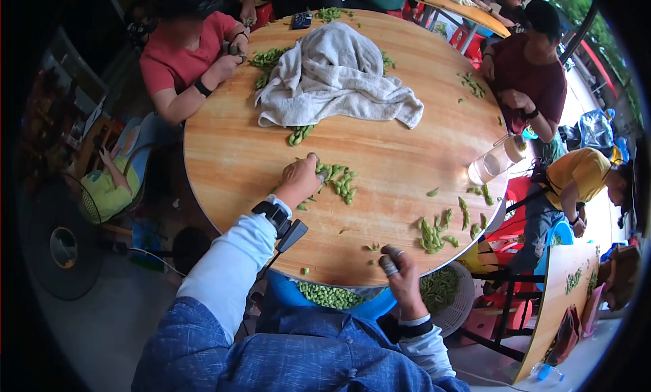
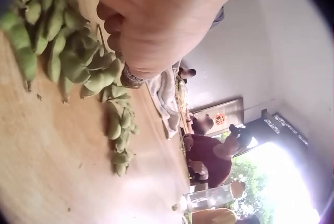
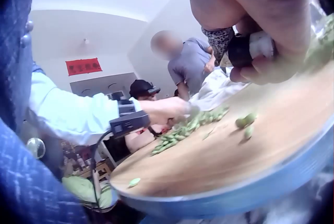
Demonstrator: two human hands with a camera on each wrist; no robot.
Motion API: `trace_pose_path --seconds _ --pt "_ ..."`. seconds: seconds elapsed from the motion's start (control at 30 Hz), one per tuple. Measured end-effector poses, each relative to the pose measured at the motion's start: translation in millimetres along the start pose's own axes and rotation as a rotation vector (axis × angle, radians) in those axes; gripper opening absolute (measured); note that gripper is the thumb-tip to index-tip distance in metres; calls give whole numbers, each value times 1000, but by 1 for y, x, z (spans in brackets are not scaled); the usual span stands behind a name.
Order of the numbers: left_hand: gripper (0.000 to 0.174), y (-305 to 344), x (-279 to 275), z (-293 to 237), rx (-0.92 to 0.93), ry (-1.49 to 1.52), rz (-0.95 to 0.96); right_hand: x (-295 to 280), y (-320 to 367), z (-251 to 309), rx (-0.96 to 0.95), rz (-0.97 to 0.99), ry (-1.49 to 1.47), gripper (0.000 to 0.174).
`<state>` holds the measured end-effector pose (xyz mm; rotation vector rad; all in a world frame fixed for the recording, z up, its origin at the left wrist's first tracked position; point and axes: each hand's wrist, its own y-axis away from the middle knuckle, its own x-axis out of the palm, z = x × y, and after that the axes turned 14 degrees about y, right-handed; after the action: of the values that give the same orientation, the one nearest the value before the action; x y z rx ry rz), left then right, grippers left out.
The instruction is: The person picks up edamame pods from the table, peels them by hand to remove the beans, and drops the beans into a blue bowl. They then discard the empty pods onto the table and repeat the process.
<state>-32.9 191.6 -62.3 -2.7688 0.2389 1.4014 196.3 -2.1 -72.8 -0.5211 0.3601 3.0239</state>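
My left hand (image 1: pixel 298 180) reaches over the tabletop with its fingers bent down at a pile of green soybean pods (image 1: pixel 344 187). In the left wrist view, the curled fingers and a covered fingertip (image 2: pixel 132 78) are right against the pods (image 2: pixel 73 57). Its palm side is hidden, so I cannot tell whether it grips any. Near the table's front edge hovers my right hand (image 1: pixel 405 280), loosely bent, with covers on its thumb and finger and nothing visible between them. A few loose pods (image 3: pixel 246 124) lie on the wood close by.
A grey towel (image 1: pixel 332 77) covers a mound on the round table (image 1: pixel 386 155). Right are more pods (image 1: pixel 430 236) and a clear bottle (image 1: pixel 498 158). Below the front edge stand a blue basin of shelled beans (image 1: pixel 332 297) and a white basket (image 1: pixel 468 294). Other people sit around.
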Motion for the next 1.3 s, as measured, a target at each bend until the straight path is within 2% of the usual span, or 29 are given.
trace_pose_path --seconds 0.07,0.1,0.23,0.27,0.33,0.4,0.47,0.57,0.6,0.63,0.67,0.77,0.87,0.9,1.0,1.03,1.13,1.17,1.23,1.27,1.3 --pt "25 -6 4 -1 -23 -6 48 15 4 9 11 151 -44 28" --pt "25 -7 7 -2 -31 2 39 17 4 12 12 254 39 29" --pt "18 0 6 -3 -24 37 -15 25 3 25 31 344 -13 32" --pt "18 5 8 3 63 128 -106 24 1 27 24 334 -17 33" --pt "15 17 5 3 -28 549 -161 20 -1 33 8 314 -25 33" --pt "12 44 -6 -19 -126 909 -186 22 -5 36 73 347 -234 33" --pt "12 74 4 -30 -122 1265 -152 26 -9 40 104 379 -458 33" --pt "12 123 5 -60 -66 1346 -2 34 -17 51 169 436 -888 29" --pt "12 134 8 -62 -61 1379 63 34 -18 49 143 434 -871 28" --pt "12 143 12 -61 -28 1377 114 34 -20 45 117 431 -853 27" --pt "12 147 11 -62 -88 1397 210 32 -20 42 92 427 -832 25" --pt "12 158 1 -58 -261 1393 549 21 -13 45 -48 381 -484 24" --pt "15 154 -9 -51 -242 1187 703 13 -6 52 -107 414 -407 25" --pt "19 155 -8 -51 -171 1162 658 11 -4 55 -142 415 -380 25" --pt "18 154 -18 -60 -241 1208 767 5 3 64 -72 449 -369 25" --pt "18 154 -19 -62 -168 1153 847 7 5 64 -103 454 -373 25" --pt "17 157 -12 -60 -93 1176 841 8 11 71 -45 348 -398 26" --pt "17 160 -10 -59 -197 1252 779 7 14 74 -13 308 -414 26" --pt "16 166 -8 -59 27 1091 615 4 18 79 50 231 -443 26" --pt "16 167 -7 -60 133 1008 531 4 20 78 77 262 -455 25" --pt "16 169 -8 -62 154 919 493 4 23 75 105 293 -468 24"
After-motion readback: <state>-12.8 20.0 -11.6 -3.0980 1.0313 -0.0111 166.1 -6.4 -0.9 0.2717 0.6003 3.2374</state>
